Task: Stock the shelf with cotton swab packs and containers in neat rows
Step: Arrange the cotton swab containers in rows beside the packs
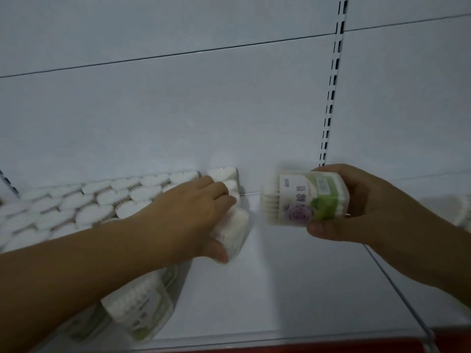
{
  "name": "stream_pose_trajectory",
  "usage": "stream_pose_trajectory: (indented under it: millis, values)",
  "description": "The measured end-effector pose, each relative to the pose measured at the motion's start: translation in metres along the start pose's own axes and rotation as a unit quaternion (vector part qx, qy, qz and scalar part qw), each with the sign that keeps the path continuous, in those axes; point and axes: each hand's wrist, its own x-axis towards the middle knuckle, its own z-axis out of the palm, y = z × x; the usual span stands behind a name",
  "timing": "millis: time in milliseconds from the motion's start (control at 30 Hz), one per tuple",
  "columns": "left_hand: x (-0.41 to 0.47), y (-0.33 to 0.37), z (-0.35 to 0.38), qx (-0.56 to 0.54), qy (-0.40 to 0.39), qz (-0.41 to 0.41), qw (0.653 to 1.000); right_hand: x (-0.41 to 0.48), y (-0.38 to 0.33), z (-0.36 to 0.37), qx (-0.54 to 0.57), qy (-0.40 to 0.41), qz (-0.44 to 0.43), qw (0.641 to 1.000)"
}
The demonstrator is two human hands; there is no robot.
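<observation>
My left hand [193, 212] grips a clear container of white cotton swabs [233, 231] standing on the white shelf [293, 289], at the right end of the rows of containers [84, 205] that fill the shelf's left part. My right hand [356, 202] holds a clear swab container with a green and purple flower label [305, 200] on its side, in the air just right of the rows. Behind my left fingers stands a short stack of containers [224, 174] against the back panel.
More swab containers with green labels [142, 309] lie near the shelf's front edge under my left forearm. A slotted upright [331, 98] runs up the back panel. A wire divider [397, 291] bounds the shelf on the right, with another container [463, 212] beyond it.
</observation>
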Motion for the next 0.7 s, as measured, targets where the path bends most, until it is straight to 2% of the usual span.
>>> stream_pose_trajectory:
  millis: [33, 67, 133, 167, 200, 300, 367, 433, 500, 567, 700]
  values:
    - [-0.002, -0.002, -0.005, -0.047, -0.005, 0.011, 0.999, -0.003, 0.002, 0.007, -0.009, 0.025, -0.002, 1.000]
    - [-0.005, -0.003, -0.015, -0.148, -0.019, 0.004, 0.989, -0.004, 0.003, 0.014, -0.011, 0.052, -0.005, 0.999]
    - [-0.012, -0.002, -0.038, -0.371, -0.001, -0.024, 0.928, -0.004, 0.007, 0.031, -0.018, 0.097, -0.023, 0.995]
    - [-0.012, 0.001, -0.047, -0.445, 0.021, -0.020, 0.895, -0.003, 0.009, 0.041, -0.027, 0.107, -0.039, 0.993]
    - [-0.011, 0.004, -0.053, -0.466, 0.048, -0.006, 0.883, -0.001, 0.011, 0.050, -0.036, 0.109, -0.056, 0.992]
    - [-0.012, 0.009, -0.061, -0.439, 0.090, -0.010, 0.894, 0.002, 0.014, 0.067, -0.064, 0.059, -0.062, 0.994]
    - [-0.021, 0.001, -0.055, -0.391, 0.081, -0.035, 0.916, 0.001, 0.008, 0.058, -0.151, -0.005, -0.043, 0.988]
    - [-0.034, -0.003, -0.051, -0.275, 0.057, -0.031, 0.959, 0.002, -0.002, 0.036, -0.234, -0.025, -0.032, 0.971]
    - [-0.041, -0.004, -0.043, -0.127, 0.074, 0.040, 0.988, 0.004, -0.013, 0.012, -0.237, -0.018, -0.029, 0.971]
    - [-0.045, 0.001, -0.032, -0.054, 0.063, 0.096, 0.992, 0.006, -0.019, -0.007, -0.214, -0.023, -0.039, 0.976]
    - [-0.047, 0.001, -0.018, 0.010, 0.004, 0.123, 0.992, -0.004, -0.019, -0.033, -0.202, -0.043, -0.053, 0.977]
